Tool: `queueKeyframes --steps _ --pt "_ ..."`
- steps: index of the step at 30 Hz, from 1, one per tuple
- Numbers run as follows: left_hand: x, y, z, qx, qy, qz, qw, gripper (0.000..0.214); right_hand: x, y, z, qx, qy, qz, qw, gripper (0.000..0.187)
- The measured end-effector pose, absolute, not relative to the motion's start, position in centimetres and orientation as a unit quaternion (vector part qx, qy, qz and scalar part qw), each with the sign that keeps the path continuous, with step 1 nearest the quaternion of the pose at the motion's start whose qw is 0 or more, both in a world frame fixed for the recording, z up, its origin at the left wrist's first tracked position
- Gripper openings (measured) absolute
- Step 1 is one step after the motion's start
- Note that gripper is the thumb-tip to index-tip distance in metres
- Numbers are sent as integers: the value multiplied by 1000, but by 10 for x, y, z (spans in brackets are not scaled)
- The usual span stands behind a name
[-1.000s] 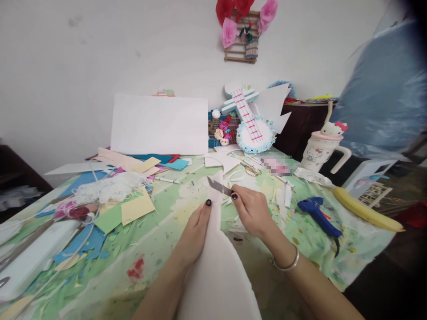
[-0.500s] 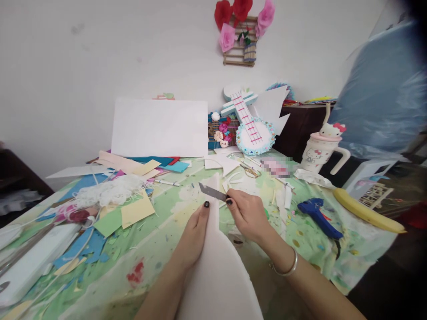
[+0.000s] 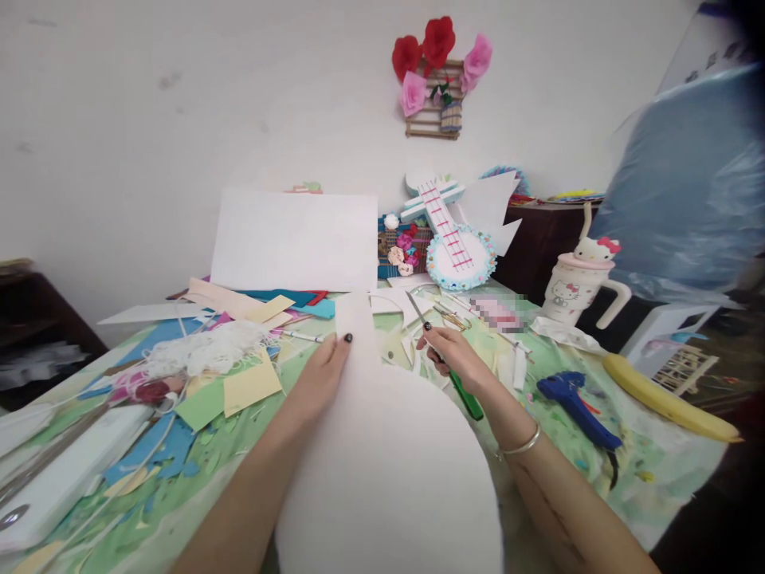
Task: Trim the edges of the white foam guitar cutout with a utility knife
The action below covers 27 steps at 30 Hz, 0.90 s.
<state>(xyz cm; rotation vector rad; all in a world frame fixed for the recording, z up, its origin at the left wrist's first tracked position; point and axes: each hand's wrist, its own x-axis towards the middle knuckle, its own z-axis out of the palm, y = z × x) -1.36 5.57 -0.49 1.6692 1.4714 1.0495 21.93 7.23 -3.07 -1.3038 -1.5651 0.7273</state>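
Note:
A large white foam cut-out (image 3: 388, 470) with a round body and a narrow neck lies in front of me on the table. My left hand (image 3: 319, 379) rests on its left edge by the neck, fingers pressed along it. My right hand (image 3: 451, 359) is closed round a green-handled utility knife (image 3: 463, 391), just right of the neck. The blade points up and away from me.
The green patterned tablecloth (image 3: 287, 375) is strewn with coloured paper scraps and white string. A white sheet (image 3: 296, 239) leans on the wall beside a foam guitar model (image 3: 454, 247). Scissors (image 3: 451, 317), a blue glue gun (image 3: 577, 402), a banana (image 3: 669, 399) and a cartoon-cat mug (image 3: 577, 275) lie to the right.
The white cut-out has been pushed forward and now shows more of its round body. My right hand has drawn the knife off the neck to its right side, blade turned upward.

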Motion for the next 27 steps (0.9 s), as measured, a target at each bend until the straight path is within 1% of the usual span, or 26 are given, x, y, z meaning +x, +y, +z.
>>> queueKeyframes --steps 2,4,7,10,12,17,21,25,27 --pt "-19 71 6 655 582 388 288 35 218 74 -29 -498 -628 384 459 50" --pt "-21 83 12 674 555 410 263 31 216 75 -29 -466 -616 447 452 48" --pt "-20 94 15 689 533 421 254 30 216 75 -30 -428 -597 498 461 42" --pt "-18 98 17 700 500 431 272 31 219 72 -33 -408 -577 516 483 39" --pt "-17 98 22 705 481 443 276 31 222 70 -33 -402 -564 516 504 38" --pt "-19 98 56 697 455 503 232 31 224 68 -35 -400 -536 481 567 38" --pt "-21 98 79 706 414 515 255 33 220 74 -39 -413 -517 425 617 38" --pt "-26 101 72 735 384 474 296 37 218 79 -43 -416 -509 370 656 36" --pt "-29 102 62 741 404 464 269 34 218 79 -45 -413 -511 356 664 33"
